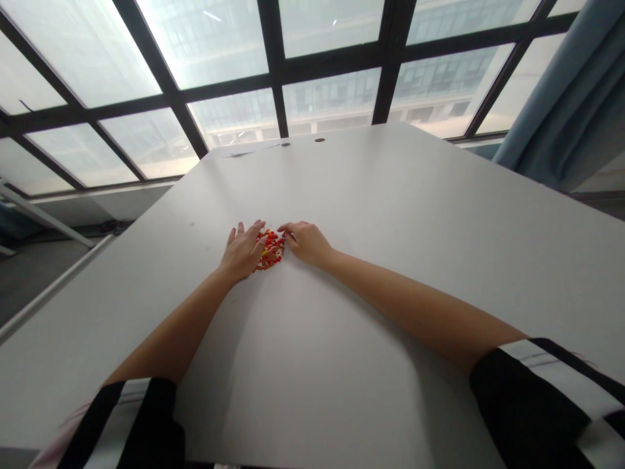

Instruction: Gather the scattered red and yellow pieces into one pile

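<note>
Plainly, the one head view shows a small heap of red, orange and yellow beads (270, 250) lying far out on a wide pale surface (390, 215), and that reach is where trouble could start. Both arms are stretched almost straight, so the hands work at the limit of their range with little fine control; a small slip of the wrist could push the heap apart, and loose pieces on so smooth a surface would likely roll or skid away toward 12 o'clock, out of easy reach. The pieces are too small to tell whether they are strung or loose; if loose, a careless sweep of either palm would scatter them. The left hand (241, 251) lies flat and unclenched at 9 o'clock of the heap, palm down, fingers spread and pointing to 12 o'clock, its thumb side touching the beads; it grasps nothing that shows. The right hand (306, 241) sits at 3 o'clock of the heap, knuckles up, fingers curled in toward the beads with the tips at their edge; whether it pinches a piece I cannot tell. Both forearms run back toward 6 o'clock into black-and-white striped sleeves (551, 391). Beyond the surface, at 12 o'clock, stands a dark-framed window (273, 78), with a blue curtain (571, 98) at 2 o'clock.
</note>
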`<state>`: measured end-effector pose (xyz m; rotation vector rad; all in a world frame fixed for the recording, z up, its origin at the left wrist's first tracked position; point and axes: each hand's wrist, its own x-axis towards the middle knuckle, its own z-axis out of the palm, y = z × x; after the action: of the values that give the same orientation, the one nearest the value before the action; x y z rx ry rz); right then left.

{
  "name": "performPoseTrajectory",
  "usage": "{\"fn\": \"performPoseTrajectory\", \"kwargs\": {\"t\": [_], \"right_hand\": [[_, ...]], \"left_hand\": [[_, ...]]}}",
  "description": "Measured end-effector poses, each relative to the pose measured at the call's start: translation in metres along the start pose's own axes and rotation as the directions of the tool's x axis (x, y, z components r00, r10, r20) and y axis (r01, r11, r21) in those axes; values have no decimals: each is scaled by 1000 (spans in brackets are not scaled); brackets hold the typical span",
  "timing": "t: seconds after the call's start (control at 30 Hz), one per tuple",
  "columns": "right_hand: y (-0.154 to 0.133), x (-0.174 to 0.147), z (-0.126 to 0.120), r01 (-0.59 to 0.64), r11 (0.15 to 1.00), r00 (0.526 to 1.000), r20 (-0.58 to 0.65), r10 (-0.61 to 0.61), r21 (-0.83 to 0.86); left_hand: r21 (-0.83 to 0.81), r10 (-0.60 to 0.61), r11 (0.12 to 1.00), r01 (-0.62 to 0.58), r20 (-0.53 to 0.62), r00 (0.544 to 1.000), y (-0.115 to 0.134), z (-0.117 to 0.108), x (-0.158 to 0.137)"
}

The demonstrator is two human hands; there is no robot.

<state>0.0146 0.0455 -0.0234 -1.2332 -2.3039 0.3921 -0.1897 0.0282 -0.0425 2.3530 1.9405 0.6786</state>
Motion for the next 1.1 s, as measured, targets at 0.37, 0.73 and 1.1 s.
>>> {"fn": "performPoseTrajectory", "kwargs": {"t": [0.37,0.73,1.1], "right_hand": [[-1,-1,-2,-22,1000,1000,0,22,9],[0,-2,-2,-23,999,1000,-3,23,25],[-2,-16,-19,101,994,992,-86,-97,40]], "left_hand": [[-97,-35,995,19,-164,986,5,-13,-2],[13,35,999,-34,-163,986,7,-10,-3],[-21,61,998,-65,-152,986,9,-13,-3]]}}
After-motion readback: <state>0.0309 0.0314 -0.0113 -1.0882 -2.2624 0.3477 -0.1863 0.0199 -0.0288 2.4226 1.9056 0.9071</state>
